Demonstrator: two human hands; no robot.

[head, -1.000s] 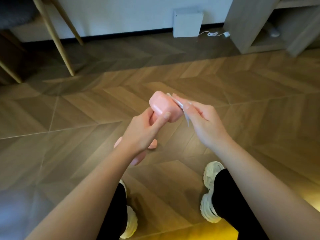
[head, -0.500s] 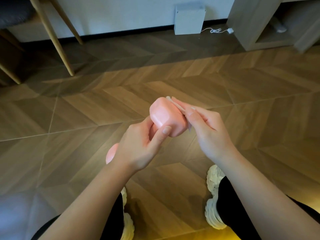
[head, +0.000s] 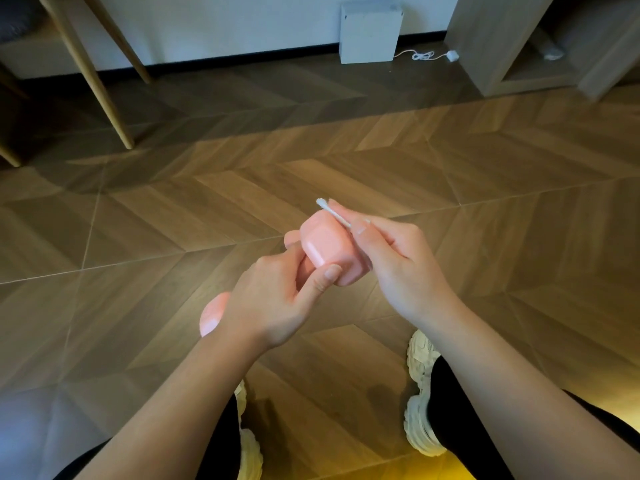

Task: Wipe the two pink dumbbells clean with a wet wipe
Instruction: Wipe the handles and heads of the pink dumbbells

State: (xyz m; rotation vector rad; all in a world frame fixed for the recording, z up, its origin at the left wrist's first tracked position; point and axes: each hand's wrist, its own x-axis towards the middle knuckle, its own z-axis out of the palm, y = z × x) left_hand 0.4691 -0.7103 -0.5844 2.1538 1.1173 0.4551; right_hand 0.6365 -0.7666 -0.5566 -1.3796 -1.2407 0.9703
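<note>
My left hand grips a pink dumbbell by its handle, held above the floor. One rounded pink head points up and away, the other head shows below my left wrist. My right hand pinches a thin white wipe, which looks rolled into a stick-like strip and lies against the far right edge of the upper head. Only one dumbbell is in view.
Wooden herringbone floor lies below. My two white shoes stand near the bottom. Wooden chair legs are at the far left, a white box with a cable sits by the wall, a wooden cabinet is far right.
The dumbbell and both hands have shifted a little lower in the view. The white wipe has slid up along the upper head and now sticks out beyond its top edge.
</note>
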